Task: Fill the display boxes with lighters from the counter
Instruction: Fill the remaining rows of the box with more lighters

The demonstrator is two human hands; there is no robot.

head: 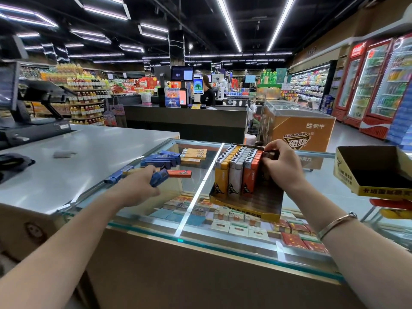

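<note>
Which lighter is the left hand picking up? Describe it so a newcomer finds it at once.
On the glass counter, left of the display box, lies a loose pile of lighters. The left hand grips a blue lighter at the near edge, beside the lone orange lighter.

A yellow cardboard display box (246, 206) sits on the glass desk (156, 221), right of its metal divider. Upright lighters (236, 172) fill three rows in it: yellow, white and orange, metal heads up; its rightmost row stands mostly empty. A dark lighter (270, 154) is at that row's far end. Loose blue lighters (160, 161) lie heaped left of the divider, with an orange one (179, 173) and flat yellow ones (194, 153) beside them. A second display box (374, 172), empty, stands at the desk's right edge.
</note>
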